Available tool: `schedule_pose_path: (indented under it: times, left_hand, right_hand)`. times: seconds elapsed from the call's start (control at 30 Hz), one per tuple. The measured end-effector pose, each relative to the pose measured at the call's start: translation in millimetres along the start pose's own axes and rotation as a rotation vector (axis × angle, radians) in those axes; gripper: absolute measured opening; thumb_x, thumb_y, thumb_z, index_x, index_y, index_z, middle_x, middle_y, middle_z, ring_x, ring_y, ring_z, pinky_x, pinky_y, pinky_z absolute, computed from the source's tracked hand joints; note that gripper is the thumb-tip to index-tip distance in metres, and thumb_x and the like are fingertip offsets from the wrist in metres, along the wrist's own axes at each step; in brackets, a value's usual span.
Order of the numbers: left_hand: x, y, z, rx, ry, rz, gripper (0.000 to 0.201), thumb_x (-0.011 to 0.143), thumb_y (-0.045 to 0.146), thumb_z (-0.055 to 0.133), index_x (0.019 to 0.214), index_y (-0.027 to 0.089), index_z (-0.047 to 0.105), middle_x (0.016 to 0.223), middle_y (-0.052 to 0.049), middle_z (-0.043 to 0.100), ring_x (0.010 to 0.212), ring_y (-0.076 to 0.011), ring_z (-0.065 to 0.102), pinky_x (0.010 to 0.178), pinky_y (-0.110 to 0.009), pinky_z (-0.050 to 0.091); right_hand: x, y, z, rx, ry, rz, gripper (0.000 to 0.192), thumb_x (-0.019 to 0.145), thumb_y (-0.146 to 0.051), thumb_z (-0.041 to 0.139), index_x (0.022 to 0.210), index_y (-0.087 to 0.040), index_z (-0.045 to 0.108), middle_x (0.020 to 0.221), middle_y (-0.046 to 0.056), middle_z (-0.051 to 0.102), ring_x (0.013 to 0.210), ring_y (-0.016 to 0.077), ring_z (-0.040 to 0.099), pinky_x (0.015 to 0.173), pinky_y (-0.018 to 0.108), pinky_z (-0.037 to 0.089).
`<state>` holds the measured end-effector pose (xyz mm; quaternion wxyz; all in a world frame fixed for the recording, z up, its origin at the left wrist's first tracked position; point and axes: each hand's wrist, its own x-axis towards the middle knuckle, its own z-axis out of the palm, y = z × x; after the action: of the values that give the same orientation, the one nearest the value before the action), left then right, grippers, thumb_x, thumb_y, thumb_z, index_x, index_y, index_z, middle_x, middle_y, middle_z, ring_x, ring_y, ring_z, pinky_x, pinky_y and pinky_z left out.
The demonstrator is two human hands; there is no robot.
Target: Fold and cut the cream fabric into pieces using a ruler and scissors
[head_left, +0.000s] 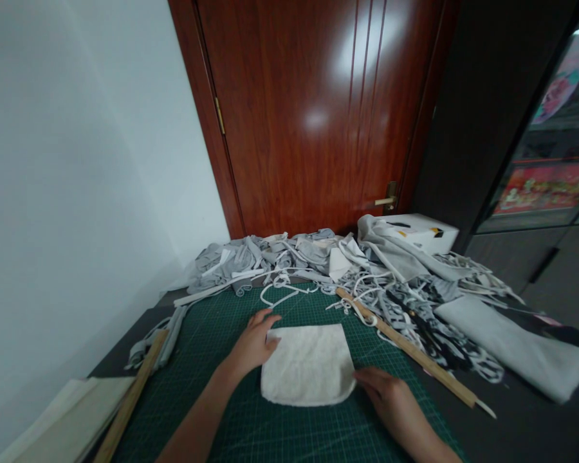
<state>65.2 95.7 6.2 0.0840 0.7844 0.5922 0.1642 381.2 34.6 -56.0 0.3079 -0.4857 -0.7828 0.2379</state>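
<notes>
A white fleecy fabric piece (309, 364) with rounded lower corners lies flat on a green cutting mat (280, 431). My left hand (251, 344) rests on the fabric's upper left edge, fingers spread and pressing down. My right hand (388, 392) lies at its lower right corner, fingertips touching the edge. Neither hand grips anything.
A heap of grey and white fabric scraps and strips (318, 260) fills the back of the table. A long wooden ruler (410, 350) lies diagonally at right, another wooden stick (130, 399) at left. A white box (419, 233) and folded grey cloth (516, 347) sit right; a door stands behind.
</notes>
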Motion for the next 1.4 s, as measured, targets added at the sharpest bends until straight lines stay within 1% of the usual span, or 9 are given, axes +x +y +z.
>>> schedule_pose_path:
  times: [0.1, 0.23, 0.57, 0.77, 0.83, 0.93, 1.03, 1.27, 1.4]
  left_hand:
    - [-1.3, 13.7, 4.2, -0.019, -0.189, 0.154, 0.069, 0.069, 0.037, 0.076, 0.132, 0.033, 0.051, 0.156, -0.004, 0.02, 0.142, -0.0335, 0.013, 0.112, -0.053, 0.015]
    - [-10.1, 24.7, 11.0, -0.037, -0.357, 0.261, 0.087, 0.06, 0.06, 0.077, 0.137, 0.039, 0.043, 0.155, -0.003, 0.02, 0.142, -0.0365, 0.009, 0.109, -0.061, 0.003]
    - [-46.7, 28.0, 29.7, 0.046, -0.199, 0.302, 0.058, 0.091, 0.052, 0.048, 0.144, 0.041, 0.028, 0.155, 0.0, 0.02, 0.142, -0.0313, 0.014, 0.113, -0.057, 0.007]
    - [-59.8, 40.9, 23.5, -0.011, -0.182, 0.321, 0.051, 0.093, 0.036, 0.048, 0.142, 0.037, 0.037, 0.154, 0.001, 0.025, 0.142, -0.0273, 0.019, 0.115, -0.049, 0.016]
    - [-66.9, 43.4, 16.8, -0.058, -0.24, 0.315, 0.055, 0.086, 0.04, 0.058, 0.139, 0.035, 0.042, 0.152, 0.0, 0.031, 0.14, -0.0269, 0.025, 0.115, -0.045, 0.02]
    - [-79.7, 38.4, 9.1, -0.067, -0.265, 0.25, 0.064, 0.073, 0.039, 0.071, 0.134, 0.034, 0.05, 0.149, -0.001, 0.038, 0.136, -0.028, 0.034, 0.113, -0.041, 0.027]
    - [-93.4, 24.4, 10.2, -0.018, -0.18, 0.223, 0.056, 0.076, 0.019, 0.06, 0.13, 0.033, 0.054, 0.145, 0.001, 0.044, 0.131, -0.0236, 0.042, 0.11, -0.036, 0.034]
    - [-100.5, 0.5, 17.1, -0.056, -0.034, 0.299, 0.047, 0.08, 0.009, 0.045, 0.12, 0.027, 0.063, 0.129, -0.001, 0.06, 0.118, -0.0175, 0.056, 0.104, -0.033, 0.041]
    - [-82.4, 14.2, -7.2, -0.42, 0.106, -0.052, 0.025, 0.081, 0.038, 0.055, 0.08, 0.022, 0.075, 0.076, -0.001, 0.074, 0.075, -0.0204, 0.068, 0.076, -0.028, 0.053]
  right_hand:
    - [-0.2, 1.9, -0.4, 0.039, 0.025, 0.02, 0.033, 0.088, -0.021, 0.042, 0.096, -0.022, 0.074, 0.099, 0.007, 0.074, 0.091, 0.0221, 0.069, 0.084, 0.032, 0.053]
    - [3.3, 2.1, -8.7, 0.04, 0.111, 0.043, 0.032, 0.085, -0.023, 0.043, 0.093, -0.023, 0.074, 0.094, 0.007, 0.075, 0.084, 0.0233, 0.071, 0.08, 0.034, 0.055]
    - [5.6, 32.1, -70.2, -0.355, 0.425, 0.177, 0.037, 0.087, -0.03, 0.036, 0.093, -0.018, 0.071, 0.099, 0.014, 0.072, 0.087, 0.0304, 0.069, 0.076, 0.043, 0.055]
    - [0.5, 18.2, -59.3, -0.651, 0.595, 0.065, 0.045, 0.084, -0.014, 0.038, 0.122, -0.02, 0.06, 0.146, 0.012, 0.04, 0.141, 0.0392, 0.017, 0.107, 0.068, 0.017]
    - [-0.5, 9.2, -50.2, -0.535, 0.483, 0.02, 0.041, 0.086, -0.022, 0.046, 0.124, -0.022, 0.06, 0.145, 0.011, 0.042, 0.139, 0.0361, 0.024, 0.109, 0.062, 0.023]
    - [-3.0, -5.5, -34.0, -0.302, 0.086, -0.096, 0.044, 0.083, -0.031, 0.058, 0.126, -0.024, 0.059, 0.139, 0.008, 0.051, 0.131, 0.0283, 0.041, 0.109, 0.045, 0.035]
    - [-5.0, -15.4, -16.7, -0.223, -0.126, -0.163, 0.049, 0.08, -0.022, 0.06, 0.129, -0.025, 0.057, 0.135, 0.006, 0.055, 0.124, 0.0244, 0.05, 0.106, 0.039, 0.039]
    - [3.9, -13.1, -3.1, -0.161, -0.017, -0.157, 0.03, 0.088, -0.014, 0.043, 0.094, -0.019, 0.072, 0.101, 0.01, 0.072, 0.094, 0.0227, 0.066, 0.09, 0.034, 0.048]
    - [19.3, -24.7, -20.1, 0.229, 0.183, -0.005, 0.029, 0.088, -0.039, 0.049, 0.089, -0.02, 0.071, 0.09, 0.009, 0.073, 0.088, 0.0244, 0.067, 0.084, 0.035, 0.049]
